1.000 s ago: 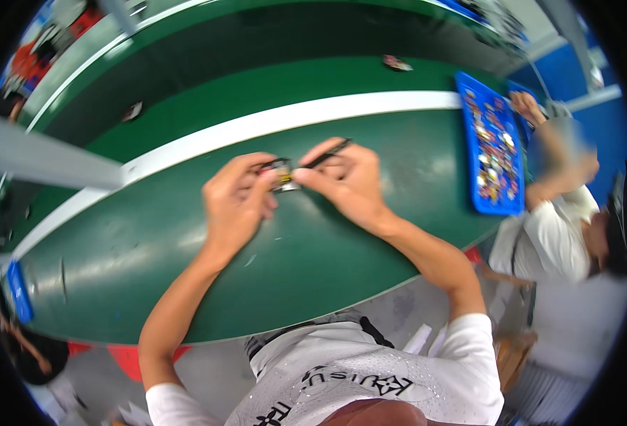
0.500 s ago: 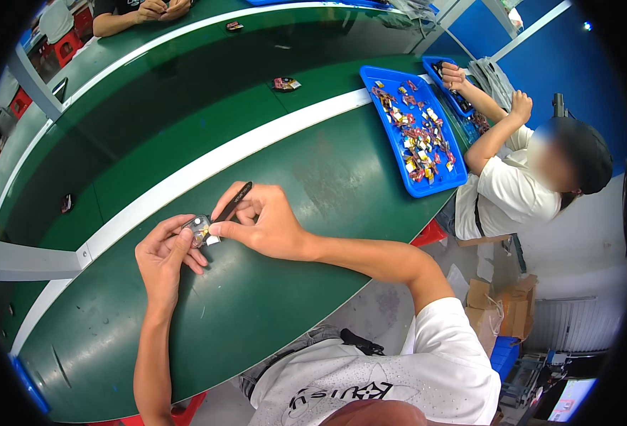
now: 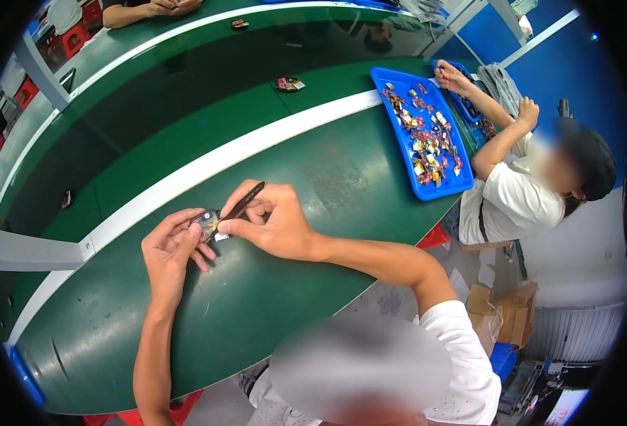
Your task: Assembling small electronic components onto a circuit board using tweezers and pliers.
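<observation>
Over the green table (image 3: 285,298), my left hand (image 3: 165,252) pinches a small rounded part (image 3: 207,217) between thumb and fingers. It looks dark and partly see-through, with a bit of yellow and a white tab at its lower right. My right hand (image 3: 283,226) is closed around black tweezers (image 3: 242,201), whose back end points up and right. Their tips meet the part at its right side, mostly hidden by my right thumb and fingertips. Too little shows to name the part's exact kind.
A blue tray (image 3: 438,193) full of small colourful parts lies to the right, beside a co-worker (image 3: 512,181) in a white shirt. Beyond the white rail (image 3: 235,147), a green belt carries several small parts, one a dark-and-red piece (image 3: 289,84). A grey post (image 3: 29,248) stands left.
The whole view has shifted slightly. Both hands stay together at the small part, with the tweezers still against it. The co-worker's far hand has moved a little.
</observation>
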`<state>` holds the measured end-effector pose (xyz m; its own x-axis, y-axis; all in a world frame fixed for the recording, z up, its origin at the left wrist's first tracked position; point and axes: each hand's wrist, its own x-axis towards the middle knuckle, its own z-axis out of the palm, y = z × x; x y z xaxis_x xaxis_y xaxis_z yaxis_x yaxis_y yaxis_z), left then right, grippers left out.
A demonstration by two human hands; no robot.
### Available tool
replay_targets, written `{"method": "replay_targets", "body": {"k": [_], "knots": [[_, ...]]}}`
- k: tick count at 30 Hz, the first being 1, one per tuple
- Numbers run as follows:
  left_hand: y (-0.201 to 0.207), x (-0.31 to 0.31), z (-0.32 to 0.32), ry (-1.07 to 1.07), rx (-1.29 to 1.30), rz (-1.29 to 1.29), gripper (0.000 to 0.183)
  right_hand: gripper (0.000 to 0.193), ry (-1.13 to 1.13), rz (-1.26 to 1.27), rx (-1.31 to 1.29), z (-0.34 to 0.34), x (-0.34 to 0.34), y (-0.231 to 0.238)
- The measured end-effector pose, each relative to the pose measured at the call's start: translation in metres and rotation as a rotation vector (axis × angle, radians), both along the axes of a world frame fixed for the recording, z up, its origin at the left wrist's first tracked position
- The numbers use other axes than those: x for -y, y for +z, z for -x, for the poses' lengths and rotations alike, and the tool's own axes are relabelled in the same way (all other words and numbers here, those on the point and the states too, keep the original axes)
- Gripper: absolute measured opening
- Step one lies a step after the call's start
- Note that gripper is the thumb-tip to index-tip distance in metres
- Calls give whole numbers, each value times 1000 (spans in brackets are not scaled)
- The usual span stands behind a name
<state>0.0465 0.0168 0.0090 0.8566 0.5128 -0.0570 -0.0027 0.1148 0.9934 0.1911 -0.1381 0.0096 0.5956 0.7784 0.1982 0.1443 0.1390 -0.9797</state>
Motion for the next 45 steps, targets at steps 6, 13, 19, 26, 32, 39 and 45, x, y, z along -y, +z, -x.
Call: {"method": "replay_targets", "body": {"k": [6,13,19,26,32,39,45], "knots": [[1,-1,1,0,3,1,30,13,-48,-18,115,3,0,4],[2,-6,5,-54,-9,65,33,10,-120,-92,308,2,-1,4],[-3,-8,2,-116,44,155,31,14,-122,-87,214,0,3,-1],[-3,-10,4,-118,50,165,29,15,-113,-96,298,2,2,-8],[-7,-8,4,-107,67,138,27,15,-129,-91,388,6,0,-6],[-7,-6,4,-83,72,118,26,15,-139,-66,385,7,1,-4],[-4,-5,3,-55,57,137,25,15,-135,-68,368,6,1,-6]]}}
